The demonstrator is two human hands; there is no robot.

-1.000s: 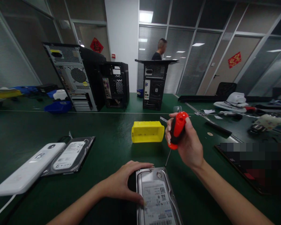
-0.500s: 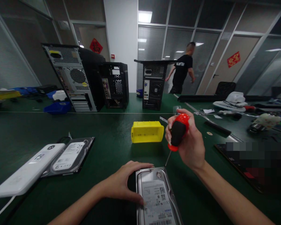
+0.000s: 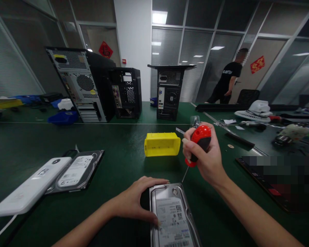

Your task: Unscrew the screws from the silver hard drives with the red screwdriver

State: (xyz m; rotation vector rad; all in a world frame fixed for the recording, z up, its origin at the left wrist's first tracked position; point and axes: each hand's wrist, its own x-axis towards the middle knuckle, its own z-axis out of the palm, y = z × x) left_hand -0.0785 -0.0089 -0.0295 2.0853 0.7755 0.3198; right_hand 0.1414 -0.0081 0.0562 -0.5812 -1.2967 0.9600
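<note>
A silver hard drive (image 3: 173,216) lies label-up at the bottom middle. My left hand (image 3: 137,198) grips it from the left, fingers over the far edge and thumb on the label's left side. In my right hand (image 3: 208,154) is a screwdriver (image 3: 202,135) with a red and black handle, the fingers wrapped round it. Its thin shaft slants down to the drive's far right corner, where the tip meets the edge. Beyond the drive stands a yellow bin (image 3: 162,145), its open side facing me.
At left a white power bank (image 3: 32,187) with a cable overlaps another hard drive (image 3: 76,169). Computer cases (image 3: 83,85) stand at the back, one (image 3: 168,92) near the middle. A dark panel (image 3: 262,185) lies right. A person (image 3: 228,79) walks behind the table.
My right hand has turned round the screwdriver handle, its thumb now across the near side. The tip stays at the drive's corner. The person in the background has moved right.
</note>
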